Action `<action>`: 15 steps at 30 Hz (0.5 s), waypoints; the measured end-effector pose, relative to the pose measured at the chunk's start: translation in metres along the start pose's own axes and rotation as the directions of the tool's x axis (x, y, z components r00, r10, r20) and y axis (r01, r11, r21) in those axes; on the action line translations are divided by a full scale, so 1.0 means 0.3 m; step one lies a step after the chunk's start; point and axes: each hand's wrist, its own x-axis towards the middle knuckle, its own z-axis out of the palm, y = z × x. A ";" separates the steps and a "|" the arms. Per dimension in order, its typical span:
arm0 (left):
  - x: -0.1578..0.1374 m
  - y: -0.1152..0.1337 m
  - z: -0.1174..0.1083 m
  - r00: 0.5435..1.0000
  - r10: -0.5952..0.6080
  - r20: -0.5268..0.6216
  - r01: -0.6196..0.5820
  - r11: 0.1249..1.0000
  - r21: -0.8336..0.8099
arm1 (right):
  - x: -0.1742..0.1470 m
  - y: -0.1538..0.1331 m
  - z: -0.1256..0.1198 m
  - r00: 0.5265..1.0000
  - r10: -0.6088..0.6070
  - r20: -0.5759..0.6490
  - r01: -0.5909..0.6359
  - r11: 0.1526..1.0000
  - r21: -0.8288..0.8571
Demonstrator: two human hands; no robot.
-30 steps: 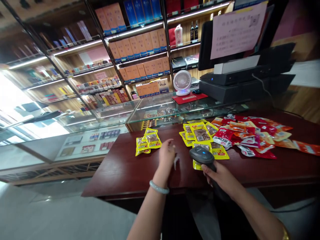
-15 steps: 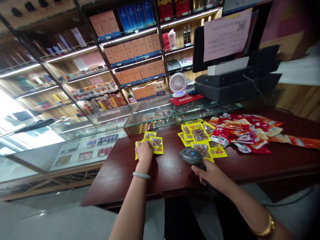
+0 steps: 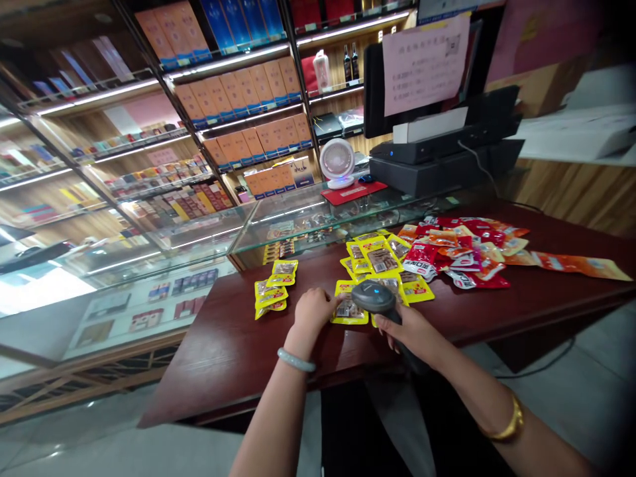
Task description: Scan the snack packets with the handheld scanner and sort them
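My right hand (image 3: 415, 331) is wrapped around the handle of a dark barcode scanner (image 3: 373, 296), its head above the yellow packets. My left hand (image 3: 314, 311) has curled fingers, with the thumb on the left edge of a yellow snack packet (image 3: 350, 311) lying just left of the scanner; the fingertips are partly hidden. A larger pile of yellow snack packets (image 3: 381, 258) lies behind the scanner, partly covered by it. Farther left, a small group of yellow packets (image 3: 271, 293) rests on the dark red table (image 3: 218, 358).
Red and orange snack packets (image 3: 462, 248) lie heaped at the right. Behind the table stand a glass display counter (image 3: 293, 205), a small white fan (image 3: 338, 160) on a red mat (image 3: 355, 192), and a monitor (image 3: 373, 89) with a paper sheet. Shelves of boxes (image 3: 238, 93) line the wall.
My left hand has let go of the small group at the left and moved right to a yellow packet by the scanner. That packet now lies apart, left of the pile. The view has shifted.
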 end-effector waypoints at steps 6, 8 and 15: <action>0.047 0.047 0.041 0.990 0.002 0.138 0.024 0.981 -0.193 | -0.077 0.004 -0.024 1.000 0.001 0.005 -0.001 1.000 -0.028; 0.044 0.026 0.062 0.997 -0.002 0.081 0.030 0.935 -0.354 | -0.100 0.003 -0.029 1.000 0.015 0.009 -0.015 0.999 -0.045; -0.038 -0.031 0.056 0.977 -0.140 -0.159 0.008 0.774 -0.633 | -0.138 -0.048 -0.011 0.993 -0.052 0.109 0.062 0.994 -0.090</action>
